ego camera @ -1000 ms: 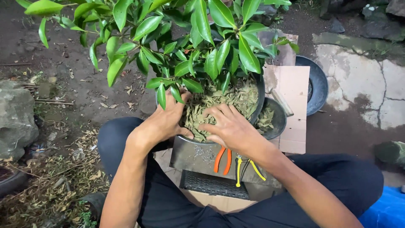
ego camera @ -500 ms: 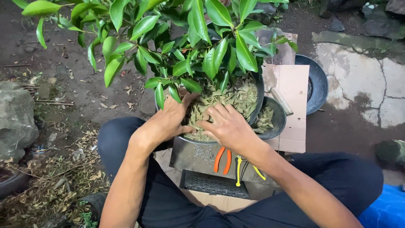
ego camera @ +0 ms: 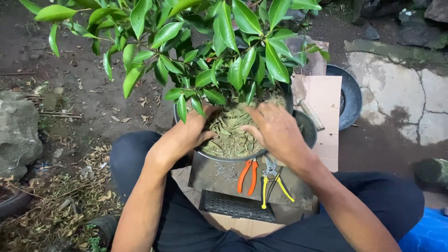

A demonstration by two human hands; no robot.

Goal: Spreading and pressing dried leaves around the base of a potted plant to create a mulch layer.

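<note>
A leafy green plant (ego camera: pixel 219 51) grows in a dark round pot (ego camera: pixel 233 157) whose top is covered with dry, pale green leaves (ego camera: pixel 231 133). My left hand (ego camera: pixel 189 133) rests flat on those dry leaves at the pot's left side, partly under the foliage. Over the right half of the pot my right hand (ego camera: pixel 275 130) is spread, fingers apart, pressing on the leaf layer. Neither hand grips anything. A smaller dark bowl (ego camera: pixel 308 128) sits just right of the pot, mostly hidden by my right hand.
Orange-handled pliers (ego camera: pixel 247 175) and yellow-handled cutters (ego camera: pixel 270 179) lie on a dark sheet before the pot, above a black mesh tray (ego camera: pixel 235 205). Cardboard (ego camera: pixel 326 102) and a black basin (ego camera: pixel 352 95) lie to the right. A rock (ego camera: pixel 18 130) sits left; a blue sheet (ego camera: pixel 427 233) at bottom right.
My right hand has slid from the pot's middle front to its right side, now covering the small bowl. My left hand stayed on the left part of the leaves.
</note>
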